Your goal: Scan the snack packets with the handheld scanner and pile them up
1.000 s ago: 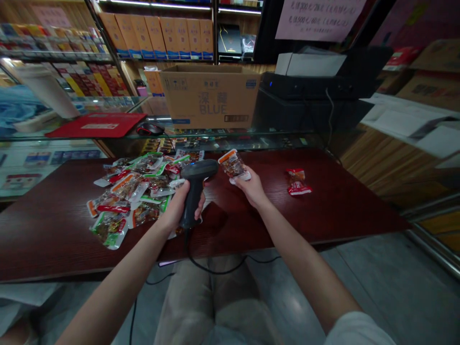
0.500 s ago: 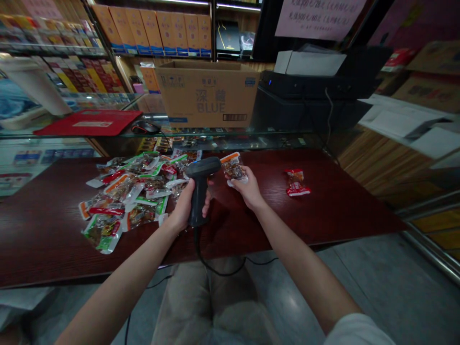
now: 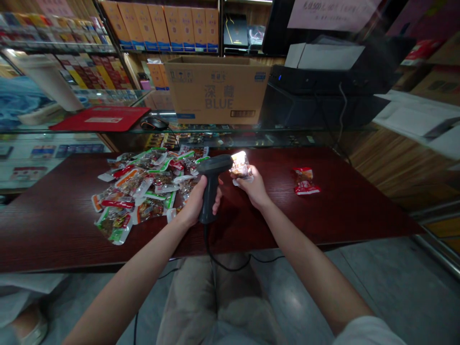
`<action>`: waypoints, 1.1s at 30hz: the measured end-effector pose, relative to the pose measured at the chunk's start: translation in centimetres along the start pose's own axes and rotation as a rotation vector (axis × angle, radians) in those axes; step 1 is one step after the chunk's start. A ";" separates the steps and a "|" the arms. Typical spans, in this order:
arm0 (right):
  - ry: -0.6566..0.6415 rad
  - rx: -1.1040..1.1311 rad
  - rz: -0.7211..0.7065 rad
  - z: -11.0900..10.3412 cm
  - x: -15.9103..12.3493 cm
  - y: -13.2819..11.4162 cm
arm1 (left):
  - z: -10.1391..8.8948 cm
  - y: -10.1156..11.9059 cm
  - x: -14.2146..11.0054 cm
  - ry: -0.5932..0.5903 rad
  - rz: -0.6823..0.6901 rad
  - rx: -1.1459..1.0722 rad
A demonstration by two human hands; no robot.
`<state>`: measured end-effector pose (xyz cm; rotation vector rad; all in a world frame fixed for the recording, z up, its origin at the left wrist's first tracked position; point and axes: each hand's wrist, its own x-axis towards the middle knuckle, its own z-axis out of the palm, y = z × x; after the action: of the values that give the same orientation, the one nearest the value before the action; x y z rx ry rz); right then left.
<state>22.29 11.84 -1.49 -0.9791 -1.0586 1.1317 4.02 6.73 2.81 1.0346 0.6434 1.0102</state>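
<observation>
My left hand (image 3: 197,203) is wrapped round the handle of a black barcode scanner (image 3: 209,191), whose head points right. Close in front of that head, my right hand (image 3: 254,187) grips a small clear snack packet (image 3: 239,164); bright light from the scanner washes out the packet's print. Left of the scanner lies a loose pile of snack packets (image 3: 143,184) with green, orange and red edges, some overlapping. A single red snack packet (image 3: 305,181) rests apart on the dark red-brown table (image 3: 273,230), to the right of my right hand.
Behind the table, a glass counter carries a cardboard box (image 3: 219,96), a black mouse (image 3: 154,123), a red mat (image 3: 104,119) and a black machine (image 3: 323,84). The scanner's cable (image 3: 226,267) hangs over the table's front edge above my lap. Another person's foot (image 3: 34,326) shows at lower left.
The scanner's light has come on and falls on the packet in my right hand. The whole view has shifted slightly; both hands keep their holds.
</observation>
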 end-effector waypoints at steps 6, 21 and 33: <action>0.007 0.025 0.006 0.0 0.0 0.0 | 0.2 -0.2 0.0 -0.023 -0.032 0.007; 0.383 -1.068 -0.047 -7.8 1.0 -4.4 | -1.8 1.1 -0.6 0.040 0.025 -0.053; 0.509 -1.642 0.106 -12.7 -0.6 -5.2 | -3.0 2.9 -1.1 0.124 0.069 -0.129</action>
<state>35.68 9.61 0.64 -2.4085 -1.4117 -0.2240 0.03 7.39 4.28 0.8911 0.6386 1.1684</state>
